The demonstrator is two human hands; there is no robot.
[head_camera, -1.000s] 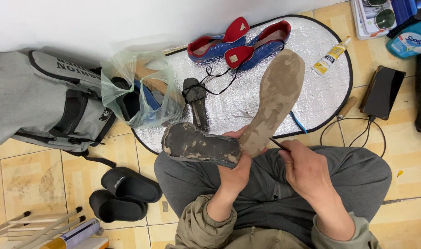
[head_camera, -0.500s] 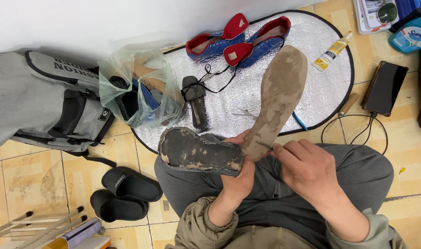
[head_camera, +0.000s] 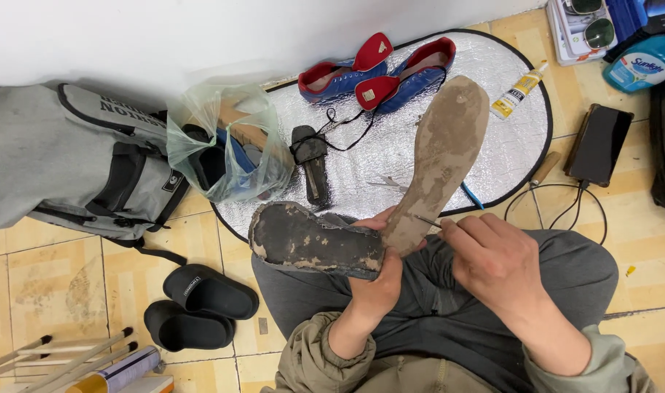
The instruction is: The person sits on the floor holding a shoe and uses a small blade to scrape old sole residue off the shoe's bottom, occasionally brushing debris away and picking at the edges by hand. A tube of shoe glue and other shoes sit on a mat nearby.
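Note:
My left hand (head_camera: 380, 273) grips a worn shoe (head_camera: 310, 240) from beneath, its dark glue-crusted underside turned up over my lap. A tan sole (head_camera: 441, 160) is peeled away from it and sticks up toward the silver mat, still joined near the heel. My right hand (head_camera: 492, 258) pinches a thin metal tool (head_camera: 425, 220), whose tip touches the seam where sole and shoe meet.
A round silver mat (head_camera: 507, 156) holds red-and-blue shoes (head_camera: 380, 69), a dark insole (head_camera: 312, 164) and a glue tube (head_camera: 518, 91). A grey backpack (head_camera: 63, 164), a plastic bag (head_camera: 227, 145), black slippers (head_camera: 198, 306), a phone with cable (head_camera: 598, 145) and a blue bottle (head_camera: 645, 62) surround me.
My right hand has moved slightly left, bringing the tool tip to the seam. The shoe and left hand have barely shifted.

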